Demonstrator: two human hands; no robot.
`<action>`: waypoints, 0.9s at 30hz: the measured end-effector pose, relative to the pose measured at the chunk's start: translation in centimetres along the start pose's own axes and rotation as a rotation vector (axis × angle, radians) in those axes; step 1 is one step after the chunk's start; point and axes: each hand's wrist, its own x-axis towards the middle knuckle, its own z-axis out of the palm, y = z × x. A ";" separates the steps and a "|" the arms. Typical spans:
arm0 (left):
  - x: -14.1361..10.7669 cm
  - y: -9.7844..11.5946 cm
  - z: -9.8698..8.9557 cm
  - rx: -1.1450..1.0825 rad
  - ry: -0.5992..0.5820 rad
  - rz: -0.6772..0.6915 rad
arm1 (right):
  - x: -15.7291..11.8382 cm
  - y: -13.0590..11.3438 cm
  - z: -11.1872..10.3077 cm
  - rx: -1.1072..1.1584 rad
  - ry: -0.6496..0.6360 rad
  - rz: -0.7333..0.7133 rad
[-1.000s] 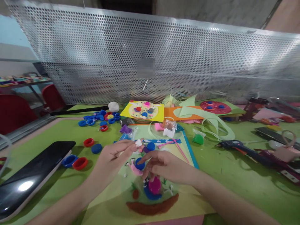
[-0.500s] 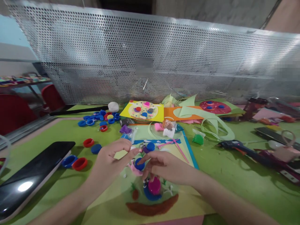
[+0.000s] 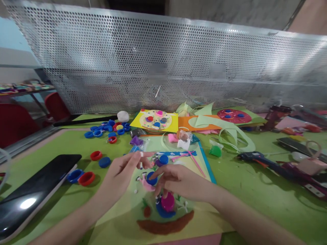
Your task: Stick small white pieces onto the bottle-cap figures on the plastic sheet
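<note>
My left hand [image 3: 127, 167] is above the upper left of a clay-and-cap picture [image 3: 117, 217], with thumb and fingers pinched around a small white bit [image 3: 141, 165], probably clay. My right hand [image 3: 177, 180] rests over the middle of the picture, fingers bent and apart, holding nothing visible. Its index fingertip is at the blue cap [image 3: 151, 178] of a pink clay snail [image 3: 146, 184]. Below it sits a blue clay snail [image 3: 166, 213] with a magenta cap [image 3: 168, 202], partly under my fingers. Above is a purple snail with a blue cap [image 3: 163, 159].
A phone [image 3: 38, 190] and loose bottle caps [image 3: 87, 178] lie to the left. Clay packets [image 3: 184, 139], a yellow card [image 3: 135, 123] and pale green paper strips [image 3: 237, 136] are behind the picture. A glue gun [image 3: 255, 157] lies right. Perforated metal panel [image 3: 178, 51] stands at the back.
My left hand has turned; its fingers now reach further right, with white bits showing at the fingertips. The pink snail's eye stalks are now more visible. My right hand has barely moved.
</note>
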 end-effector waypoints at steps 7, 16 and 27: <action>0.0 0.0 0.0 -0.072 -0.035 -0.014 | 0.1 -0.2 0.1 -0.010 0.001 0.011; -0.3 -0.4 -0.3 0.037 -0.019 0.052 | 0.0 -0.3 0.2 0.002 -0.016 0.000; 0.0 -0.5 0.0 -0.196 -0.070 -0.033 | 0.1 -0.2 0.2 0.015 -0.002 -0.005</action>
